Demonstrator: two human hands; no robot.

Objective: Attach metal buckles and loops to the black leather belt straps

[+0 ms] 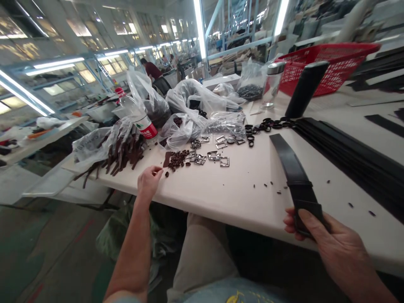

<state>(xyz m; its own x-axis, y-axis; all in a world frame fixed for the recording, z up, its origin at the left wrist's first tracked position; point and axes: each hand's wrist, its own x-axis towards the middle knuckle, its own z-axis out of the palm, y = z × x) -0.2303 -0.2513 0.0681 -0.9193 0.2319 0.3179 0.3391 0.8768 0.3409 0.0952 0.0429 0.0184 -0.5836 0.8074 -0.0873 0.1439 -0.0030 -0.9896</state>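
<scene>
My right hand (pixel 334 237) grips a black leather belt (pixel 292 162) near its folded end, thumb on top. A black loop (pixel 300 184) wraps around the belt just beyond the thumb, and the belt's free end points away over the table. My left hand (pixel 148 182) is at the table's front edge, thumb and fingers drawn together; whatever they may hold is too small to make out. Right beside its fingertips are a single dark brown piece (pixel 167 174) and a pile of small brown pieces (pixel 178 159). Several metal buckles (pixel 213 155) are scattered to the right of the pile.
Long black straps (pixel 344 151) lie stacked at the right. Behind are a black flask (pixel 306 90), a glass bottle (pixel 272 86), a red basket (pixel 334 63) and plastic bags (pixel 186 99). Brown strips (pixel 126 147) and a plastic bottle (pixel 143 122) are at the left.
</scene>
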